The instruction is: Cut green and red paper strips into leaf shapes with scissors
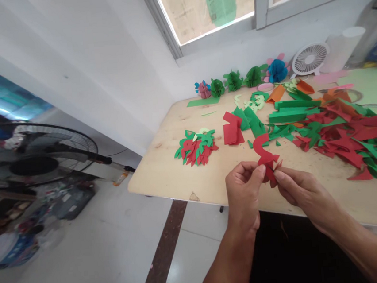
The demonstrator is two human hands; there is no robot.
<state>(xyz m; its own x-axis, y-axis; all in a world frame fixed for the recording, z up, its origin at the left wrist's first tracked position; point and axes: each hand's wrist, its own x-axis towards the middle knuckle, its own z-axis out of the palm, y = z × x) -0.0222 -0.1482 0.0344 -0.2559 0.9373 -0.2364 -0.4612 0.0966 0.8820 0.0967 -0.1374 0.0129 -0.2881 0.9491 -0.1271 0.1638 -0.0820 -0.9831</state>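
A red paper cutout with a curved, hook-shaped upper end is held above the table's front edge. My left hand pinches its lower left part between thumb and fingers. Opposite it, my right hand is closed on the cutout's lower right side, where small layered red tips stick out. Just beyond my hands lie folded red paper pieces and green folded strips. To the left sits a small heap of red and green leaf-like cutouts.
Red and green paper scraps cover the right of the wooden table. Along the wall stand several honeycomb paper figures and a small white fan. A large black fan is at the left, beyond the table.
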